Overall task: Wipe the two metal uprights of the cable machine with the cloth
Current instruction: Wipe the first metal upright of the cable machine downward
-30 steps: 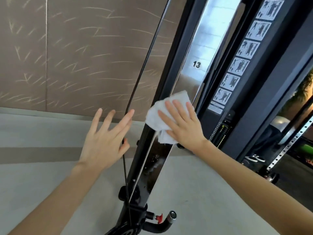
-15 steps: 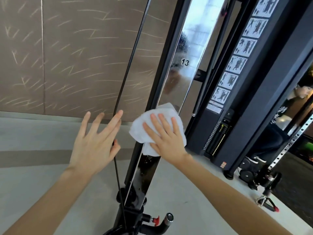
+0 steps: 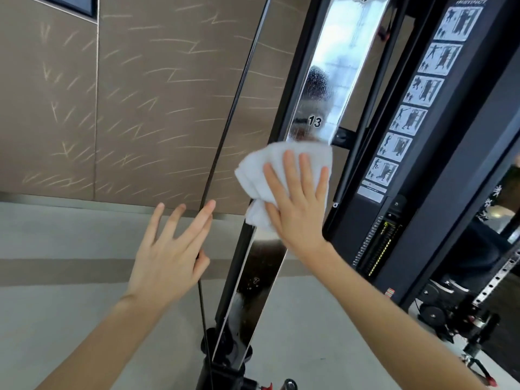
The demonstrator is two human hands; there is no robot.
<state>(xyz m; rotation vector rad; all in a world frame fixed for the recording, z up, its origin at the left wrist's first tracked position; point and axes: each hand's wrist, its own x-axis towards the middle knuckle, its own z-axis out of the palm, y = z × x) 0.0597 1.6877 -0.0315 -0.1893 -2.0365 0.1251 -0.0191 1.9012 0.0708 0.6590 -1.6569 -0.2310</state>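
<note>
A shiny metal upright (image 3: pixel 334 68) of the cable machine runs from the floor up to the top of the view, marked 13 just above the cloth. My right hand (image 3: pixel 298 204) presses a crumpled white cloth (image 3: pixel 264 175) flat against it with straight fingers. My left hand (image 3: pixel 171 249) is spread open beside the thin black cable (image 3: pixel 233 108), its fingers level with the cable; whether they touch it I cannot tell. Only this one upright is plainly in view.
The black machine frame (image 3: pixel 439 192) with an exercise sticker strip (image 3: pixel 413 119) and the weight stack (image 3: pixel 380 249) stands to the right. A brown patterned wall (image 3: pixel 140 94) is behind. At the bottom sit the upright's base and a pull pin (image 3: pixel 264 385). Rack parts (image 3: pixel 501 271) are at far right.
My right hand first slid the cloth down the upright, then back up toward the 13 mark. My left hand stayed open beside the cable.
</note>
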